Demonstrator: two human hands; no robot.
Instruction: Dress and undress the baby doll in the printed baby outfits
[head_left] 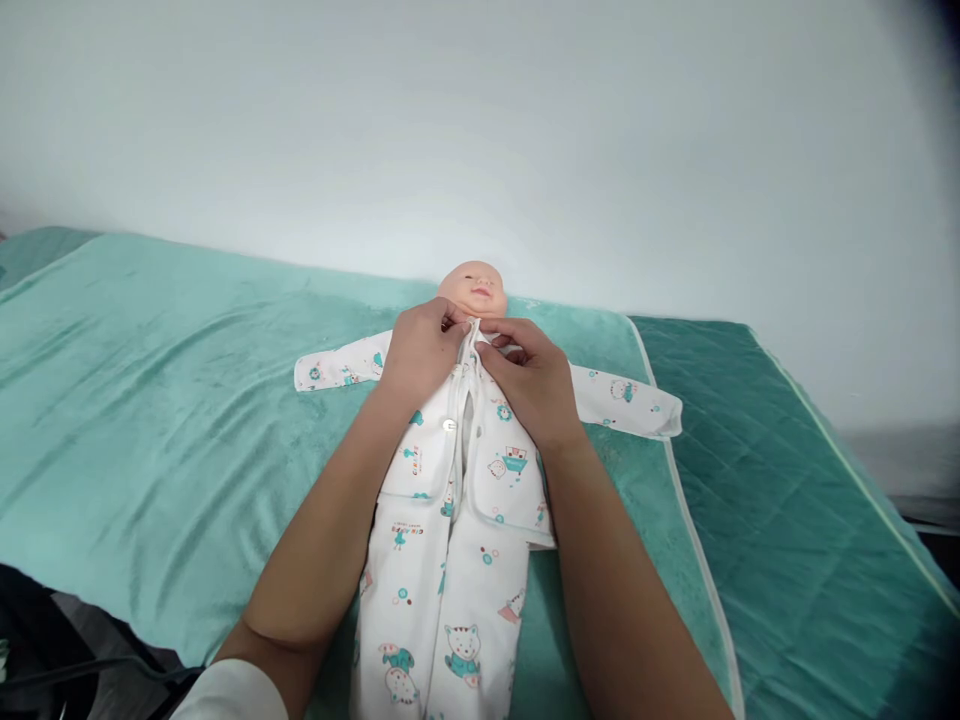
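Under and between left hand (pixel 429 348) and right hand (pixel 534 375), both pinching its collar (pixel 474 327), printed baby jacket (pixel 501 445) has its front opening (pixel 464 432) running lengthwise back from them, neither nearer.

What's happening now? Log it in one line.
left hand, right hand: holding jacket neckline | doll: face up on green blanket | jacket: lower front gaping

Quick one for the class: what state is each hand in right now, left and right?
Left hand: closed, holding the printed jacket at the neck opening.
Right hand: closed, also holding the jacket there.
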